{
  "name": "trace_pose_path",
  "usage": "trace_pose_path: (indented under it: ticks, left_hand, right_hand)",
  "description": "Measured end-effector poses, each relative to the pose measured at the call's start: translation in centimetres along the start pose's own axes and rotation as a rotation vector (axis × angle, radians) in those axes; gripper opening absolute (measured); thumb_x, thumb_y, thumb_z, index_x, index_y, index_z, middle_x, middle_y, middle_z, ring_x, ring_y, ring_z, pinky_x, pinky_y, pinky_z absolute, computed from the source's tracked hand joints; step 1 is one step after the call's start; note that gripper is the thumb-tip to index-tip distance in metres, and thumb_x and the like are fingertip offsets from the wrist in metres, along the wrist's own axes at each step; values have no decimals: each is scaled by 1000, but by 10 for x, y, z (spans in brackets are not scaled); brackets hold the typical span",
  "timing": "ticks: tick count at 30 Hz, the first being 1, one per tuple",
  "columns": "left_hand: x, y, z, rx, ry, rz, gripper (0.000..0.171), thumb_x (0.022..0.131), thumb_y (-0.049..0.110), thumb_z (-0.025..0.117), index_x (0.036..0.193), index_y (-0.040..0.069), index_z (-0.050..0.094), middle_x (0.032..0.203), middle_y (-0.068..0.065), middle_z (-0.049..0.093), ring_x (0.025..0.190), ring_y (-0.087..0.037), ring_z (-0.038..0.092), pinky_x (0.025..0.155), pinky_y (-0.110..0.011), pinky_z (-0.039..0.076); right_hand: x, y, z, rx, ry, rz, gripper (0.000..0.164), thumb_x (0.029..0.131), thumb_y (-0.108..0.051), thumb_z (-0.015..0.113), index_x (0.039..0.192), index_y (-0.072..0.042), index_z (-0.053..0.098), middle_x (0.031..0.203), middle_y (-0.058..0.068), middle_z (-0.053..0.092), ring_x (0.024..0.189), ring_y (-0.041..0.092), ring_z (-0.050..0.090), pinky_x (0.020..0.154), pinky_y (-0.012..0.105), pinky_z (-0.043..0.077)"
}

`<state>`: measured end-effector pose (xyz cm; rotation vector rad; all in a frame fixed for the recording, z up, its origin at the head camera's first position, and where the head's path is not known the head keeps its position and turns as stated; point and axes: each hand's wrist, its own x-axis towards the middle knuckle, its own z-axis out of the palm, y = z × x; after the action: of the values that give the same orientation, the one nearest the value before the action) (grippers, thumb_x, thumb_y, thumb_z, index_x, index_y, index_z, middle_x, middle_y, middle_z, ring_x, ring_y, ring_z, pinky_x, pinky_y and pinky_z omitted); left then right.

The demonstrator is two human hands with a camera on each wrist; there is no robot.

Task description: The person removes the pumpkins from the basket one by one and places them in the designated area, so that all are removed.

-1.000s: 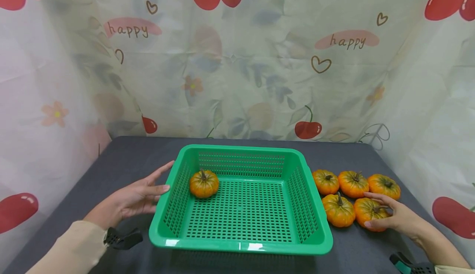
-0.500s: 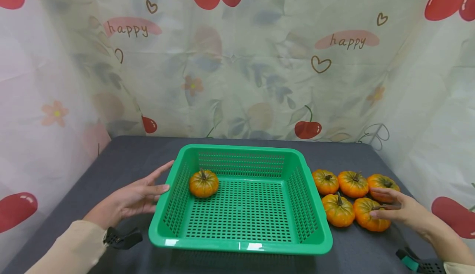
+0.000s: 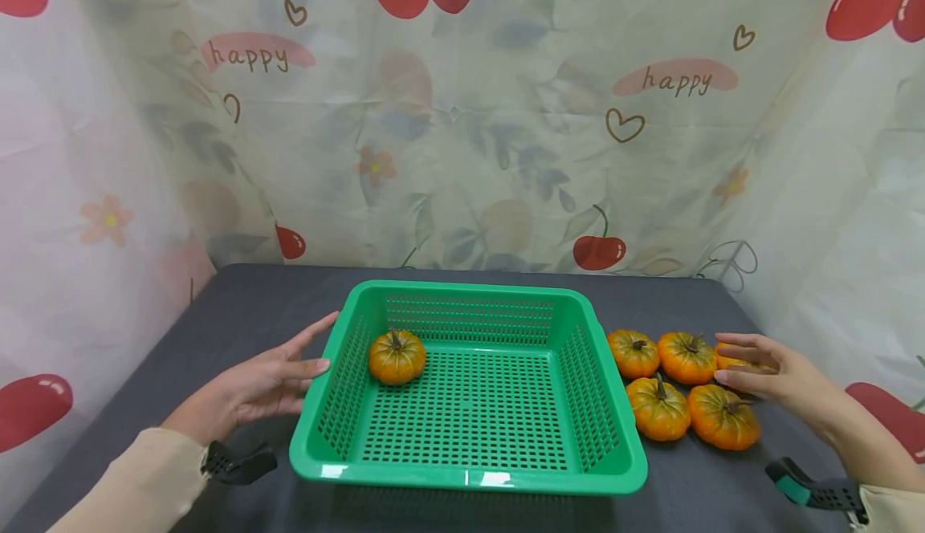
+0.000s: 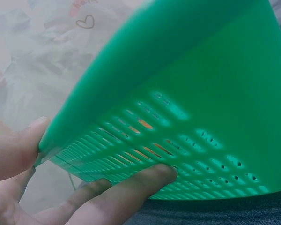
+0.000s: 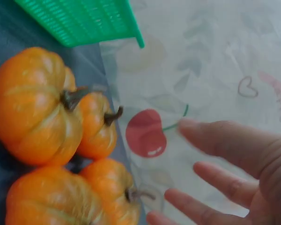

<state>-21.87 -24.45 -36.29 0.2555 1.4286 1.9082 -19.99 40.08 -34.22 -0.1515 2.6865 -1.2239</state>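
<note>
A green plastic basket with slotted walls sits before me, one small orange pumpkin inside at its left. My left hand touches the basket's left side with extended fingers; in the left wrist view, fingers lie against the outer wall and the thumb meets the rim. My right hand hovers with spread fingers at the back right pumpkin, mostly hiding it; contact cannot be told. Nearest in front lies another pumpkin. In the right wrist view, nothing is between the fingers.
More small pumpkins stand between the basket and my right hand: a front one and two behind, at left and middle. A dark cloth covers the table. Printed curtains enclose the back and sides.
My right hand has left the front right pumpkin and moved back to the rear right one. That front pumpkin stays where it was. The left hand and basket hold still.
</note>
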Motion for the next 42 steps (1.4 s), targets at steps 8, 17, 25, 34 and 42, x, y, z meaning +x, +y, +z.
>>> trace_pose_path:
  ticks: [8, 17, 25, 34, 42]
  left_hand:
    - [1, 0, 1, 7, 25, -3, 84, 103, 10, 46, 152, 41, -14, 140, -13, 44, 113, -30, 63, 94, -55, 50]
    - [0, 0, 1, 6, 17, -2, 85, 103, 9, 47, 152, 41, -15, 139, -13, 44, 113, -30, 63, 94, -54, 50]
    - [1, 0, 2, 6, 24, -3, 86, 102, 10, 47, 152, 41, -15, 140, -14, 42, 113, -30, 63, 94, -55, 50]
    - [0, 0, 2, 4, 29, -4, 86, 102, 10, 48, 152, 41, -15, 141, -14, 41, 113, -29, 63, 94, -55, 50]
    - [0, 0, 2, -7, 22, 0, 86, 102, 9, 47, 152, 39, -16, 138, -11, 47, 112, -29, 63, 93, -51, 52]
  right_hand:
    - [6, -33, 5, 47, 86, -126, 48, 101, -22, 54, 145, -12, 37, 119, -27, 47, 101, -16, 54, 79, 17, 55]
    - [17, -80, 22, 60, 110, -231, 49, 99, -25, 57, 143, -12, 40, 125, -17, 49, 102, -12, 57, 81, 17, 55]
    - [26, -119, 41, 71, 107, -247, 53, 97, -31, 59, 145, -21, 39, 135, -7, 48, 114, -7, 53, 84, 16, 51]
    - [41, -155, 66, 119, 85, -334, 59, 95, -29, 63, 147, -22, 37, 144, 5, 44, 133, 29, 44, 91, 21, 50]
    - [55, -176, 95, 175, 16, -395, 64, 92, -23, 68, 148, -20, 37, 149, 7, 39, 137, 30, 41, 101, 49, 47]
